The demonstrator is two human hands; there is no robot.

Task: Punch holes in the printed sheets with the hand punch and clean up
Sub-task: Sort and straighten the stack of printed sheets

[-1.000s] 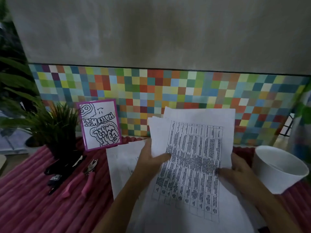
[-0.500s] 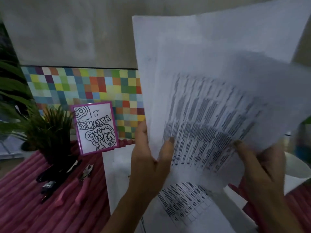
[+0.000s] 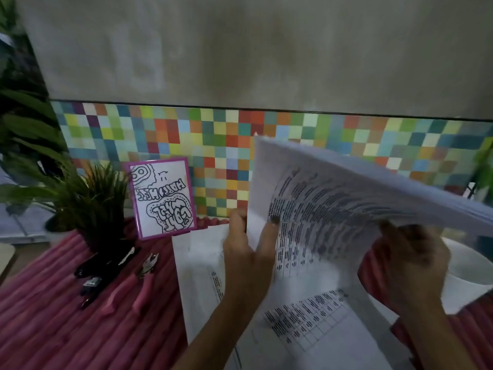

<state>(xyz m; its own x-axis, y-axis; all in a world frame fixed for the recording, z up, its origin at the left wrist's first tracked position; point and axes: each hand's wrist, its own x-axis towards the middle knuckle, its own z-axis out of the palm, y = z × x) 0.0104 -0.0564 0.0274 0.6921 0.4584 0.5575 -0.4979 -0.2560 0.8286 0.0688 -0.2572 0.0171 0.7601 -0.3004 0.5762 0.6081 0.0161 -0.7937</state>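
Sheets (image 3: 333, 198): printed stack held up off the table (image 3: 53, 329), blurred, far edge tilted high in front of the tiled wall. Left hand (image 3: 248, 252) pinches its left edge, thumb behind & a finger on the print. Right hand (image 3: 410, 263) grips the near right part, fingers curled under. Loose sheets (image 3: 306, 329) lie flat below, betw. the arms. Punch (image 3: 141, 279), pink-handled plier type, lies untouched to the left on the pink ribbed cover, just beside a black tool (image 3: 106, 268), well apart from both hands. White tub (image 3: 469, 281) at right, partly hidden by the right hand.

Step, prob.: gathering/sorting the stack; punching not begun, no holes visible. Next calls for squaring the edges, setting the stack down or holding it w/ one hand, then reaching left w/ the other for the punch & feeding an edge in.
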